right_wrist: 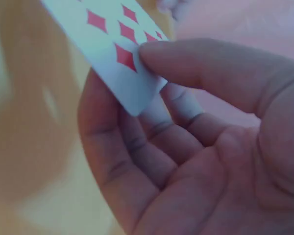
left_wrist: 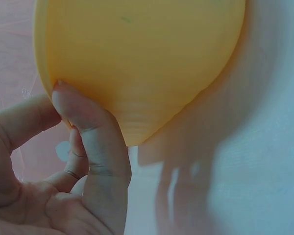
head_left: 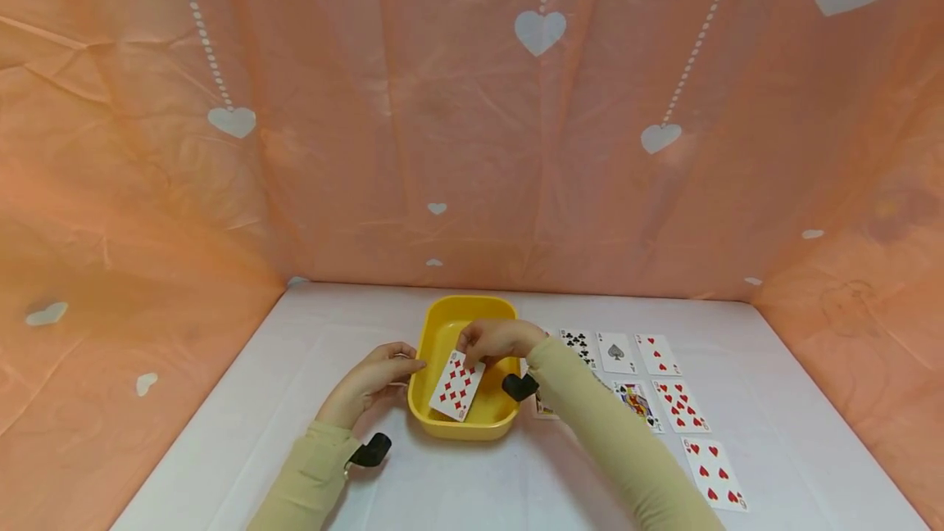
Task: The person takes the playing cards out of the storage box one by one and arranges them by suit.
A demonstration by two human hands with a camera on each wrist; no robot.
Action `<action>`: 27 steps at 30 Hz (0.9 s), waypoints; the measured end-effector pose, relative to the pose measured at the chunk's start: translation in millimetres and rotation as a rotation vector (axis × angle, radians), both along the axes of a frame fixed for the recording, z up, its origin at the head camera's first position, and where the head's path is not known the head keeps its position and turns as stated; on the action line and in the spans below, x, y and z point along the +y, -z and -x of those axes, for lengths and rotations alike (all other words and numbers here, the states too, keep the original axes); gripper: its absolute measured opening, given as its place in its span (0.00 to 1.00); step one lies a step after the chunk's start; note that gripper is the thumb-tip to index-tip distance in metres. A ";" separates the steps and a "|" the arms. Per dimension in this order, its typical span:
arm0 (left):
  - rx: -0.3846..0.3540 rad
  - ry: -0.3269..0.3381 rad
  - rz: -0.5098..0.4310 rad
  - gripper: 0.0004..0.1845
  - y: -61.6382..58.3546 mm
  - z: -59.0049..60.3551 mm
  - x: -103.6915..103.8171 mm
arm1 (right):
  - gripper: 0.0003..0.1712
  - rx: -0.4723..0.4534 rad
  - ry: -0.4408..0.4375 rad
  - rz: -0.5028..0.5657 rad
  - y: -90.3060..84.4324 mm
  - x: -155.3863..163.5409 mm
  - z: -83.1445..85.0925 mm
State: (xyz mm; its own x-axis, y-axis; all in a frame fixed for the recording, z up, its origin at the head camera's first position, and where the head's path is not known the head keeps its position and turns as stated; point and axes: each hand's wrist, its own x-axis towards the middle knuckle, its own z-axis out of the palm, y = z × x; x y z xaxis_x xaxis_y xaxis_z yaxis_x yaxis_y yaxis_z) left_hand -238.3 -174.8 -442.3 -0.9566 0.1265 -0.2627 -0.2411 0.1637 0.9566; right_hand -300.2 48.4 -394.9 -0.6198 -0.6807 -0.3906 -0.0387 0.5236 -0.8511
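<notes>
A yellow plastic tray (head_left: 463, 431) stands on the white table in the head view. My left hand (head_left: 372, 383) pinches its left rim between thumb and fingers; the left wrist view shows the thumb (left_wrist: 88, 115) against the tray wall (left_wrist: 147, 58). Over the tray, my right hand (head_left: 499, 338) holds a playing card (head_left: 455, 386) with red diamonds, face up. In the right wrist view the thumb lies on the face of the card (right_wrist: 120, 46) near one end, with the fingers behind it.
Right of the tray several cards lie face up in rows, among them an ace of spades (head_left: 616, 353), a three of hearts (head_left: 660, 355), a face card (head_left: 638, 406) and a six of hearts (head_left: 714, 474). My right sleeve (head_left: 605, 433) covers some. An orange curtain (head_left: 472, 146) stands behind the table.
</notes>
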 end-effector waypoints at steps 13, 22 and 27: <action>0.019 0.020 0.006 0.13 1.2 0.6 -2.9 | 0.20 0.101 0.132 0.165 -47.1 46.6 4.4; 0.013 0.028 0.010 0.13 -1.4 0.7 -2.6 | 0.11 0.199 0.290 0.208 -56.4 95.1 -7.2; 0.015 0.017 0.015 0.12 0.4 1.4 -3.2 | 0.11 0.184 0.326 0.263 -48.8 122.4 -24.9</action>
State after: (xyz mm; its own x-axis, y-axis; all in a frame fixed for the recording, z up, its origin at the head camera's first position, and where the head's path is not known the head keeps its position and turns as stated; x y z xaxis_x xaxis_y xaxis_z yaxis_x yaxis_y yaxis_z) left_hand -239.7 -178.0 -442.7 -0.9583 0.1388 -0.2499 -0.2233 0.1819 0.9576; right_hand -275.4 170.8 -346.1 -0.8611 -0.4996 -0.0939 -0.0705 0.3002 -0.9513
